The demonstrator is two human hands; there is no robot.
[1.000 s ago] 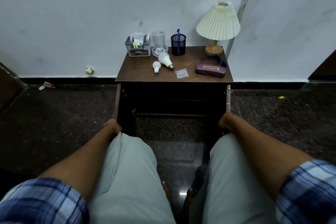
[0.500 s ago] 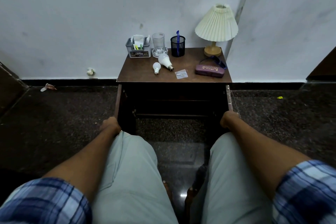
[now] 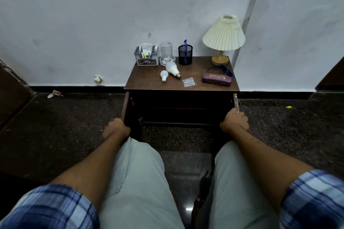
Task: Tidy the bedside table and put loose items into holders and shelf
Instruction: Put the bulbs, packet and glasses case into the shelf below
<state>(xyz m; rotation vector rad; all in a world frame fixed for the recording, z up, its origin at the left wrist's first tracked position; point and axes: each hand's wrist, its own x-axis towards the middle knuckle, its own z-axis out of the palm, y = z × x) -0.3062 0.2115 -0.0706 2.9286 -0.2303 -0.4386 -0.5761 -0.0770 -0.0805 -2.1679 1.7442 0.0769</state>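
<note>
Against a pale wall, the worktop [image 3: 149, 82] carries two loose bulbs [image 3: 172, 68] beside the holders [image 3: 146, 58], while left hand [image 3: 116, 129] and right hand [image 3: 235, 121] grip the open doors; swing both fully aside before reaching.

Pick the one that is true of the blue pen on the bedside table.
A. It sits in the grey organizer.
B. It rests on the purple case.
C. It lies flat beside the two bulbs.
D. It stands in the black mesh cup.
D: the pen stands upright in the mesh cup at the back of the table, apart from the bulbs, the organizer and the case.
</note>
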